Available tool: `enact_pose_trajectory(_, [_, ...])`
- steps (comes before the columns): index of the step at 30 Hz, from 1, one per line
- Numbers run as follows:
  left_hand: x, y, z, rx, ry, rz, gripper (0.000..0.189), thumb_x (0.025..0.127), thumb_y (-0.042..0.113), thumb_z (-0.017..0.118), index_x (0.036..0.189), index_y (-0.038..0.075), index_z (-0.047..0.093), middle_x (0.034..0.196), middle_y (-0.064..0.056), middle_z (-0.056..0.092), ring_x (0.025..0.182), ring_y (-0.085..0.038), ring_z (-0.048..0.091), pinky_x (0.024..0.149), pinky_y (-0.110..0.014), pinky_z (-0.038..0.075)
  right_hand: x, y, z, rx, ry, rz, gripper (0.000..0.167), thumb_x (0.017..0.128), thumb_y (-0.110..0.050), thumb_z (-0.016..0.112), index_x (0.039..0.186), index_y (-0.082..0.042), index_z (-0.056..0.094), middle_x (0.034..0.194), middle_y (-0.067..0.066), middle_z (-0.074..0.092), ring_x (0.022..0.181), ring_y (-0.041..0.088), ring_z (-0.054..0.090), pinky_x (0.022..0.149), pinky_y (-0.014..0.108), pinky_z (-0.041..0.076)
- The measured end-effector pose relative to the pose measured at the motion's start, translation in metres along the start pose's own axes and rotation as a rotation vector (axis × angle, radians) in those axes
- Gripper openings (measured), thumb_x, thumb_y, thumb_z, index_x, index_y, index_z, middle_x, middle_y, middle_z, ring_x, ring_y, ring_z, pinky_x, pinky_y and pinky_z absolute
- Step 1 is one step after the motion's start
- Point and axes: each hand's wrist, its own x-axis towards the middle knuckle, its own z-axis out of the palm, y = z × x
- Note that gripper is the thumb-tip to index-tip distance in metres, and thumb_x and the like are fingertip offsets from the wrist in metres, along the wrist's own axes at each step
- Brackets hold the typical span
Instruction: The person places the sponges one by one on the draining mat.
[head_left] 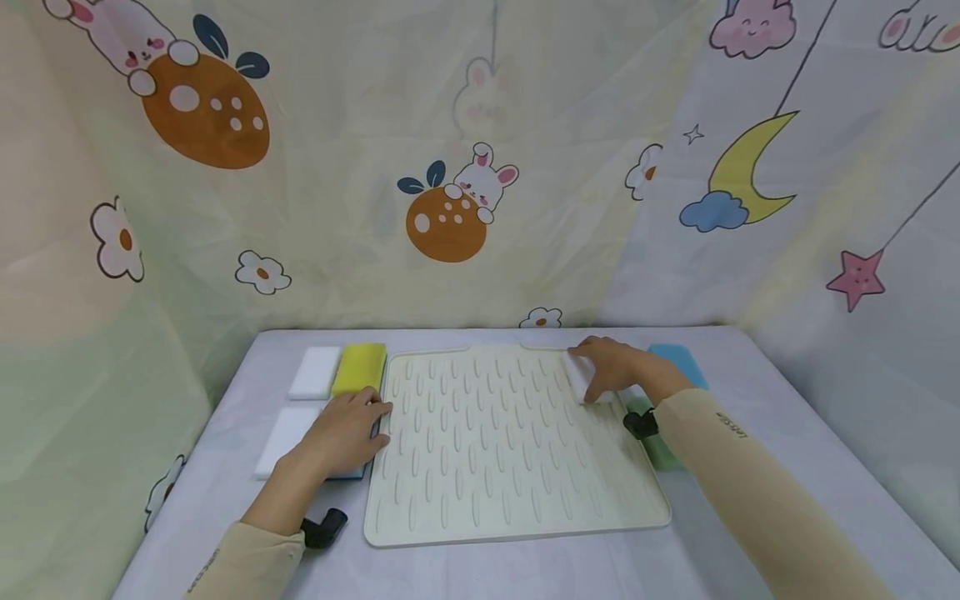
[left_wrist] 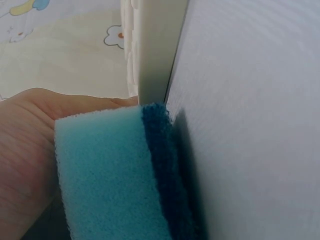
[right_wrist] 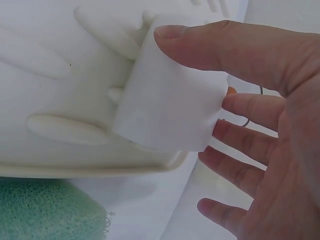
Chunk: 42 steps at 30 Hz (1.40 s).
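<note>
A cream drying mat [head_left: 487,500] with rows of raised ridges lies in the middle of the table. At its far right corner my right hand [head_left: 611,367] pinches a white block [right_wrist: 167,100], thumb on one face and fingertips along the opposite edge. The block stands over the mat's ridges. On the other side, my left hand [head_left: 341,429] rests with thumb and fingertips at the mat's left edge. Under and beside that hand lies a light blue sponge with a dark blue scouring layer [left_wrist: 110,170], largely hidden in the head view.
Left of the mat lie two white blocks [head_left: 315,373] and a yellow sponge [head_left: 360,368]. On the right are a blue sponge [head_left: 678,362] and a green sponge [head_left: 660,450], partly behind the right arm. A patterned cloth hangs around the table [head_left: 525,575].
</note>
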Motion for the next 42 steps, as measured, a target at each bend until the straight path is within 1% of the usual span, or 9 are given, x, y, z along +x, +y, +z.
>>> enact_pose_trajectory(10, [-0.001, 0.001, -0.004, 0.007, 0.016, 0.016, 0.051, 0.093, 0.025, 0.077, 0.137, 0.004, 0.066, 0.126, -0.009, 0.060, 0.113, -0.033, 0.057, 0.101, -0.051, 0.045, -0.006, 0.001, -0.001, 0.030, 0.010, -0.019, 0.100, 0.083, -0.031, 0.088, 0.163, -0.007, 0.032, 0.167, 0.025, 0.027, 0.154, 0.049, 0.024, 0.117, 0.067, 0.033])
enact_pose_trajectory(19, [-0.002, 0.001, -0.003, 0.003, 0.010, 0.008, 0.051, 0.093, 0.026, 0.077, 0.137, 0.005, 0.066, 0.127, -0.009, 0.060, 0.115, -0.034, 0.058, 0.103, -0.052, 0.045, -0.010, -0.003, -0.002, 0.035, 0.013, -0.035, 0.102, 0.083, -0.031, 0.088, 0.163, -0.006, 0.030, 0.167, 0.026, 0.024, 0.154, 0.051, 0.022, 0.117, 0.069, 0.033])
enact_pose_trajectory(29, [-0.006, 0.002, -0.003, -0.019, 0.021, 0.001, 0.050, 0.091, 0.025, 0.078, 0.136, 0.004, 0.067, 0.125, -0.009, 0.061, 0.115, -0.034, 0.058, 0.103, -0.052, 0.045, -0.015, 0.000, 0.005, 0.050, 0.031, -0.019, 0.103, 0.083, -0.033, 0.086, 0.165, -0.011, 0.027, 0.170, 0.020, 0.021, 0.156, 0.048, 0.017, 0.115, 0.073, 0.032])
enact_pose_trajectory(37, [-0.005, 0.000, -0.002, -0.014, 0.021, 0.006, 0.050, 0.092, 0.025, 0.078, 0.136, 0.004, 0.067, 0.126, -0.009, 0.061, 0.116, -0.034, 0.058, 0.104, -0.052, 0.045, -0.026, 0.006, 0.003, 0.058, 0.068, -0.055, 0.102, 0.083, -0.029, 0.086, 0.163, -0.006, 0.028, 0.168, 0.025, 0.022, 0.153, 0.052, 0.019, 0.114, 0.072, 0.032])
enact_pose_trajectory(42, [-0.004, 0.000, -0.002, -0.009, 0.021, 0.009, 0.051, 0.092, 0.025, 0.078, 0.136, 0.004, 0.067, 0.126, -0.009, 0.061, 0.115, -0.034, 0.058, 0.104, -0.052, 0.045, -0.035, 0.012, 0.004, 0.071, 0.083, -0.068, 0.099, 0.084, -0.026, 0.086, 0.163, -0.004, 0.029, 0.168, 0.027, 0.022, 0.153, 0.054, 0.019, 0.114, 0.072, 0.033])
